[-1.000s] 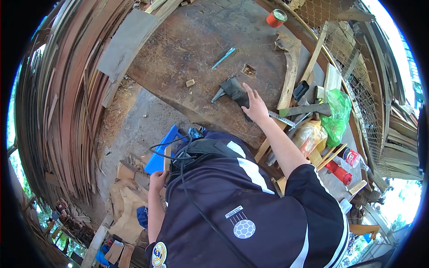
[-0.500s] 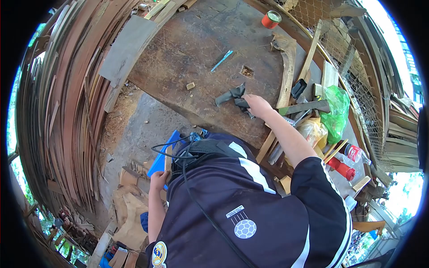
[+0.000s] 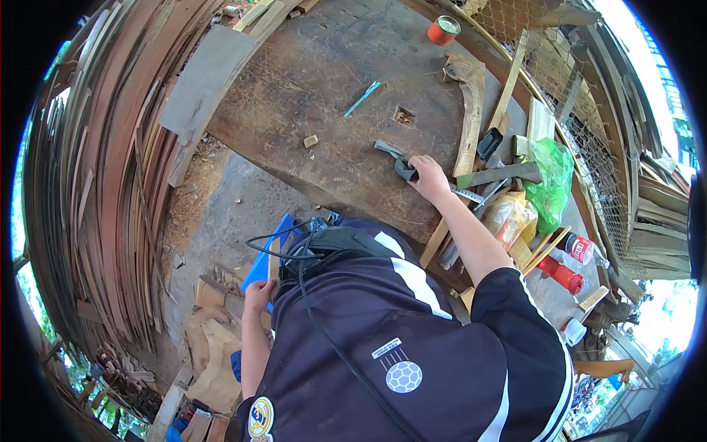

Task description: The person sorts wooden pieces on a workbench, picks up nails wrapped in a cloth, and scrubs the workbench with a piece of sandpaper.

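Over the wooden workbench top, my right hand is closed on a dark grey rag-like strip; whether it is cloth or sandpaper I cannot tell. One end of the strip sticks out to the left of my fingers. My left hand is low beside my waist, its fingers closed at the lower end of a narrow wooden piece. A blue sheet-like object is right by that hand. On the bench lie a light blue pen and a small wood block.
A red can stands at the bench's far edge near a curved wood piece. Bags, including a green plastic bag, and bottles crowd the right side. Stacked boards line the left. A dark cable crosses my shirt.
The grey strip has shifted slightly in my right hand, its free end now bunched narrower and pointing up and left. My left hand stays where it was.
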A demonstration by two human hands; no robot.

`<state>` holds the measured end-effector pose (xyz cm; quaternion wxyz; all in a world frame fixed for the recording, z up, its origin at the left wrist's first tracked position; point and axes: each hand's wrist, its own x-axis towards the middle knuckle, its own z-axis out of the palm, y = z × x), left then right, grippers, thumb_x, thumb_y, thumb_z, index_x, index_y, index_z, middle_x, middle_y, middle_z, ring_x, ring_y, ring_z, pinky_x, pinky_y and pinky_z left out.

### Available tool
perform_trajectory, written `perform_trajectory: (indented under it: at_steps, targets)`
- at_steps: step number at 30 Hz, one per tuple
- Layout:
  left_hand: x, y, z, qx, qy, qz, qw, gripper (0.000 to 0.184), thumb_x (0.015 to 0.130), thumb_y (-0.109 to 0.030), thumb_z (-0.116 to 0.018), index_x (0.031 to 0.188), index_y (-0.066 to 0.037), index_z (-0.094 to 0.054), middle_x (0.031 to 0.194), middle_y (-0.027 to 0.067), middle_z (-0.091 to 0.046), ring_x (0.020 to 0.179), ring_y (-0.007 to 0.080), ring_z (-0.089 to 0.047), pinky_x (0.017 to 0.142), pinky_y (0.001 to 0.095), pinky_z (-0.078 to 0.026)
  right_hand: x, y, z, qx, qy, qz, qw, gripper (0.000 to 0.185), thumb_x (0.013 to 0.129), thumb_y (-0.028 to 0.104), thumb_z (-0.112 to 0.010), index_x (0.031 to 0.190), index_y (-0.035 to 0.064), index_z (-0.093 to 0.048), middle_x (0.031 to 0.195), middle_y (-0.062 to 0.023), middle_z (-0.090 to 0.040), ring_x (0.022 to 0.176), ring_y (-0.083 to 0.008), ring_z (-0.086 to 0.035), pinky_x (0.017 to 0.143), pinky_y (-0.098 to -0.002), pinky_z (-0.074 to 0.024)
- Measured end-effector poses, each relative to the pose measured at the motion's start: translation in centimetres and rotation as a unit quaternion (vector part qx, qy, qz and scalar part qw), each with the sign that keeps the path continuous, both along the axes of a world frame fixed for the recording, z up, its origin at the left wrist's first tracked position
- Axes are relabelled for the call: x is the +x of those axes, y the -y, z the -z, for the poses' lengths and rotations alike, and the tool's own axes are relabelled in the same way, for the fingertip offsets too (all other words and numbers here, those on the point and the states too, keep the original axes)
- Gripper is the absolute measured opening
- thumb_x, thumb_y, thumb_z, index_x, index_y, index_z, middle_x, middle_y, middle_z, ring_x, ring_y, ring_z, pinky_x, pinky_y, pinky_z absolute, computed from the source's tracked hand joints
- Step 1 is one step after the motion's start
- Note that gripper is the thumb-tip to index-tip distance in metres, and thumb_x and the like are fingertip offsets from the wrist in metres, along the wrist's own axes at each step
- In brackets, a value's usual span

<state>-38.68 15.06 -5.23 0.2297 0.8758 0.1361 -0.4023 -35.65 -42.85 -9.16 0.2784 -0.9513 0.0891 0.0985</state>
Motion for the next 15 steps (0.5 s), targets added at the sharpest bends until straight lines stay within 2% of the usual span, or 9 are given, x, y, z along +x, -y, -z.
perform_trajectory:
  at_steps: [2, 5, 8, 9, 10, 12, 15]
  targets:
    - [0.4, 0.6, -0.6, 0.005, -0.02, -0.022, 1.0, 0.049, 0.091, -0.044, -0.068, 0.084, 0.003, -0.074, 0.061, 0.0133, -0.064, 0.059, 0.0205, -0.064, 0.059, 0.0377, -0.049, 0.5, -0.7, -1.2, 0.054, -0.03, 0.103, 0.993, 0.042, 0.074, 0.015, -0.079, 0.11, 0.001, -0.062, 0.102, -0.0169, -0.068, 0.103, -0.0357, -0.065, 0.091, -0.0429, -0.0514]
    - [0.5, 0.3, -0.6, 0.0, -0.021, -0.019, 1.0, 0.048, 0.091, -0.044, -0.068, 0.084, 0.004, -0.074, 0.062, 0.0133, -0.065, 0.061, 0.0201, -0.064, 0.061, 0.0372, -0.049, 0.8, -0.1, 0.3, 0.165, 0.026, 0.237, 0.957, 0.037, 0.076, 0.016, -0.076, 0.106, -0.0004, -0.06, 0.096, -0.0207, -0.068, 0.097, -0.0408, -0.066, 0.086, -0.0444, -0.0518]
    - [0.0, -0.3, -0.3, -0.008, -0.003, -0.009, 1.0, 0.048, 0.091, -0.044, -0.068, 0.084, 0.004, -0.074, 0.062, 0.0134, -0.065, 0.061, 0.02, -0.065, 0.061, 0.0373, -0.049, 2.4, 2.1, -1.4, 0.104, 0.028, 0.272, 0.956, 0.034, 0.079, 0.018, -0.073, 0.103, -0.0017, -0.061, 0.088, -0.0212, -0.067, 0.095, -0.0421, -0.065, 0.084, -0.0432, -0.0518]
    - [-0.1, -0.3, -0.4, -0.005, 0.002, -0.011, 1.0, 0.048, 0.091, -0.044, -0.068, 0.084, 0.004, -0.074, 0.062, 0.0137, -0.065, 0.061, 0.0201, -0.065, 0.062, 0.0374, -0.05, 2.9, 3.2, -1.2, 0.023, 0.05, 0.275, 0.96, 0.032, 0.079, 0.018, -0.072, 0.102, -0.0025, -0.063, 0.095, -0.0218, -0.066, 0.097, -0.0413, -0.064, 0.086, -0.0438, -0.0512]
    - [-0.2, -0.1, -0.7, -0.001, 0.007, -0.013, 1.0, 0.048, 0.091, -0.044, -0.068, 0.084, 0.004, -0.074, 0.063, 0.0141, -0.065, 0.061, 0.0202, -0.064, 0.062, 0.0375, -0.05, 3.2, 4.2, -0.6, -0.084, 0.129, 0.265, 0.952, 0.025, 0.081, 0.015, -0.07, 0.1, -0.0013, -0.065, 0.096, -0.0207, -0.066, 0.094, -0.0396, -0.064, 0.084, -0.0436, -0.0513]
    - [-0.2, 0.1, -0.9, 0.005, 0.011, -0.007, 1.0, 0.048, 0.09, -0.044, -0.068, 0.084, 0.004, -0.074, 0.063, 0.0148, -0.065, 0.061, 0.0205, -0.064, 0.062, 0.0377, -0.05, 4.0, 5.9, 0.1, -0.122, 0.23, 0.268, 0.927, 0.022, 0.079, 0.009, -0.07, 0.098, -0.0008, -0.067, 0.103, -0.0192, -0.066, 0.101, -0.0393, -0.062, 0.09, -0.0447, -0.0502]
    - [-0.3, 0.2, -0.9, 0.013, 0.01, 0.01, 1.0, 0.047, 0.09, -0.043, -0.069, 0.085, 0.004, -0.073, 0.063, 0.0158, -0.064, 0.062, 0.0211, -0.065, 0.064, 0.0378, -0.05, 4.5, 6.9, 2.8, -0.128, 0.189, 0.245, 0.942, 0.022, 0.077, 0.005, -0.07, 0.098, -0.0011, -0.067, 0.103, -0.0177, -0.066, 0.102, -0.0386, -0.062, 0.092, -0.0442, -0.0503]
